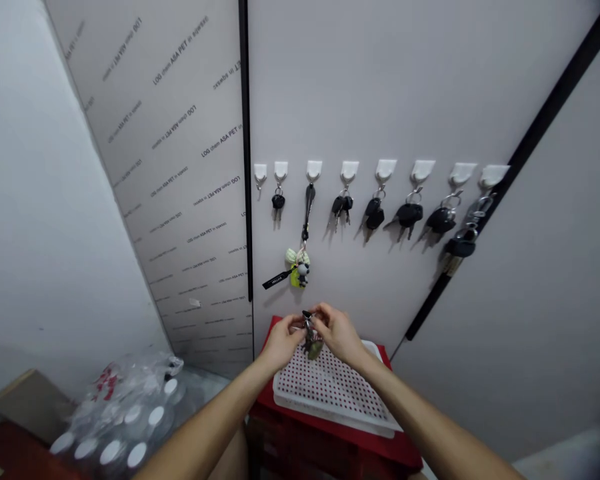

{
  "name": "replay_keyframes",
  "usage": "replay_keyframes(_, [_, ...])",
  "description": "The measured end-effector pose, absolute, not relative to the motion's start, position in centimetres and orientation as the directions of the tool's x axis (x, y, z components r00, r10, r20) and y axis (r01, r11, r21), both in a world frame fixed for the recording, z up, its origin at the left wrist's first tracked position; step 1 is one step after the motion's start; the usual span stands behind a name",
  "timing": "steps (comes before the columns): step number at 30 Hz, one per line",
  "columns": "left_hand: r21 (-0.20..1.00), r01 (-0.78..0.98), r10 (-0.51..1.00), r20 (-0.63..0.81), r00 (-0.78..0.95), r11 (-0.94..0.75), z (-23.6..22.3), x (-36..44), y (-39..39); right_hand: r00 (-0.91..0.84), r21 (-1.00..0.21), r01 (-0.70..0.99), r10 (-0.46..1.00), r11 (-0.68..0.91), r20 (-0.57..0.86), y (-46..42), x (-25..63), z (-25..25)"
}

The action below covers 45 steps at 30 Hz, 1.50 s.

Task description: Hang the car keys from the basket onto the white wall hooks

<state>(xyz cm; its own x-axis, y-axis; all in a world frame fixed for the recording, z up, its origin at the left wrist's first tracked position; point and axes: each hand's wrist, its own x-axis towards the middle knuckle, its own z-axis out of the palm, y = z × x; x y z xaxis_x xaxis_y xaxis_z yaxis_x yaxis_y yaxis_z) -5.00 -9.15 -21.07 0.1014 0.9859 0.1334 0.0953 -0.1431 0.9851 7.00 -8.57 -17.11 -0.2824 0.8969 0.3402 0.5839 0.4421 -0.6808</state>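
1. We hold the key bundle (309, 337) in front of the cabinet door (405, 87), over the back part of the white tray (325, 390). Its long axis goes from top to bottom, with a slight lean: the small black end points up, and the green piece hangs at the lower end, a little to the right.
2. Our left hand (283, 341) pinches the upper part from the left side, with thumb and fingers closed. Our right hand (334, 328) pinches it from the right side, also nearly closed. The finer contact of the fingertips is too small to tell.
3. The lower end hangs free between our hands. Above them, at a small gap, is the strap with charms (300, 270). To the right, the plain door surface gives wide room, as far as the slanted black strip (445, 273). At left, the upright black strip (246, 167) marks the door edge.
4. The row of white hooks (386, 168) is higher, and most of them carry dark keys (409, 215), pointing down.
5. The tray has small holes and a raised rim, and rests on the red box (400, 448). At lower left, the clear plastic bag (130, 380) covers white-capped bottles (113, 452); their contents we cannot tell.
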Motion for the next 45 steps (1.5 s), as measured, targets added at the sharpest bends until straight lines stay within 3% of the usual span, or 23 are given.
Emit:
replay_keyframes(13, [0.994,0.024,0.991,0.106,0.079,-0.108,-18.0,-7.2,-9.2,-0.258,-0.542,0.635,0.812,0.551,0.523,-8.7,7.3,-15.7])
replay_keyframes(22, [0.941,0.169,0.955,0.296,0.005,-0.292,-14.6,-9.2,-9.0,-0.299,-0.537,0.616,0.802,0.576,0.517,-9.6,6.8,-14.2])
replay_keyframes(27, [0.926,0.121,0.934,0.358,0.016,-0.357,-12.5,-9.7,-8.7,-0.277,-0.6,0.586,0.83,0.545,0.484,-9.9,6.6,-12.8])
replay_keyframes(32, [0.913,0.084,0.917,0.396,0.051,-0.399,-10.9,-9.2,-8.9,-0.363,-0.605,0.585,0.842,0.54,0.4,-9.6,5.8,-12.1])
replay_keyframes(36, [0.89,0.07,0.89,0.442,0.116,-0.451,-10.3,-8.6,-9.4,-0.366,-0.556,0.536,0.768,0.635,0.525,-9.5,4.8,-11.7])
replay_keyframes(45, [0.739,0.396,0.822,0.564,0.08,-0.545,-9.4,-9.6,-10.2,-0.462,-0.565,0.445,0.719,0.695,0.52,-9.8,4.6,-10.6])
